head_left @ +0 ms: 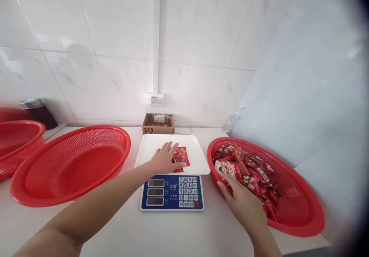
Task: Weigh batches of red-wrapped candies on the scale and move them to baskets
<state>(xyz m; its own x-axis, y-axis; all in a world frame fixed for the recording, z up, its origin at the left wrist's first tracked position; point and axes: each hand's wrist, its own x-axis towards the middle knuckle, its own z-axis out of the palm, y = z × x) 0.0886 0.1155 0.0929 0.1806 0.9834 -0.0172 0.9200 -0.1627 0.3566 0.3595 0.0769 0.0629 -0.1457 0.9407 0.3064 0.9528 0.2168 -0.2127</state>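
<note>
Pale marbled tiles (121,88) are seen behind a white tabletop (184,230), whose far edge is set against the wall. A red-and-white packet (225,167) is found inside the left rim of a red basket (301,189) by the tabletop's right edge. It is lain on the heap, just beyond the tips of the right hand (246,207), on the side away from the person; its near end is partly covered by the fingers, so its long axis cannot be told. By the right hand it is plainly approached more closely than by the left. The right fingers are bent, with the thumb held a little apart and lower, over the rim; whether the packet is gripped cannot be told.

Around it, smaller red wrapped pieces (253,174) are heaped. To the left, red packets (181,153) are carried on the white pan (145,155) of a blue-fronted scale (171,197), set near the tabletop's middle. Over them the left hand (165,160) is spread palm down, fingers open and nothing visibly gripped. Farther left, a second red basket (83,172) is placed; a cardboard box (148,130) is stood near the far edge.
</note>
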